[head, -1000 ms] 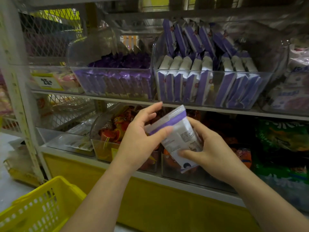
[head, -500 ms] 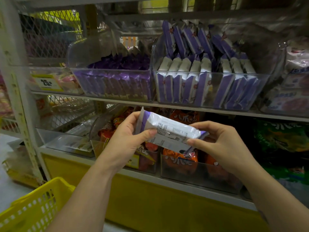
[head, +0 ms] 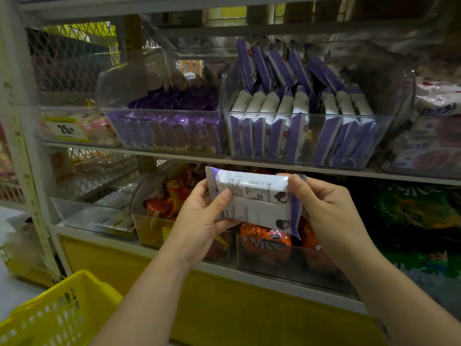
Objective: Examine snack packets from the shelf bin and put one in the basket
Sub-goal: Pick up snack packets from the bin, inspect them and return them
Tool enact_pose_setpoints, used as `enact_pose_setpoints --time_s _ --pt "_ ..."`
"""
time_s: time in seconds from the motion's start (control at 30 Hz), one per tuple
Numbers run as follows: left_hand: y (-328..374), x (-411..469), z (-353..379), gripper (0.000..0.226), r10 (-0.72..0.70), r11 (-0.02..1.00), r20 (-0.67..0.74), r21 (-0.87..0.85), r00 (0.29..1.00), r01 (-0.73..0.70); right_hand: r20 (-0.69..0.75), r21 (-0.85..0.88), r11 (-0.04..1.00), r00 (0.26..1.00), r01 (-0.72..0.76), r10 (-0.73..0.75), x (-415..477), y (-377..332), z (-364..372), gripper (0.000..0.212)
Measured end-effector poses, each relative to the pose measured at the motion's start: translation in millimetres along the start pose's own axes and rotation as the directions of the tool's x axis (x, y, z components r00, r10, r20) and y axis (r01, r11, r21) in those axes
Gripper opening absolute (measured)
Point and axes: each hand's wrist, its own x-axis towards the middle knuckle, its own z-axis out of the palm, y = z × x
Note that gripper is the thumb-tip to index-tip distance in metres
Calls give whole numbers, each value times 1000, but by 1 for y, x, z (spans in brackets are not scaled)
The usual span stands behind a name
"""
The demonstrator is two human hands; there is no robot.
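Note:
A white and purple snack packet [head: 254,198] lies flat between both hands in front of the lower shelf, its printed back facing me. My left hand [head: 199,221] grips its left end, thumb across the print. My right hand [head: 321,211] pinches its right end. Above, a clear shelf bin [head: 306,136] holds several matching packets standing on edge. A yellow basket [head: 55,313] sits at the bottom left, below my left forearm.
A second clear bin [head: 164,128] with dark purple packets stands left of the first. Orange snack bags [head: 264,243] fill bins on the lower shelf behind the packet. Green bags [head: 419,213] lie at the right. A white shelf post [head: 22,146] runs down the left.
The packet has been turned from a tilted, upright hold to lying level with its printed back toward me. Both hands have shifted to its two ends.

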Motion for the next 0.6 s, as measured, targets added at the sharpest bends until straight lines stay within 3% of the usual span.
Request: enact_pose_setpoints --time_s 0.2,0.3,0.43,0.6 --pt "-9 0 21 66 55 998 -220 -6 974 -58 -105 -129 985 986 117 -131 0 -2 10 28" --pt "-14 -1 32 63 9 995 -256 -91 967 -33 -137 -153 982 981 115 -136 -1 5 16 27" --pt "-17 -3 39 46 -103 980 -228 -189 968 59 -111 -167 978 983 126 -146 -3 14 25 23" --pt "-14 -6 38 57 -240 931 -121 -309 963 193 -26 -174 976 990 132 -138 -5 20 29 23"
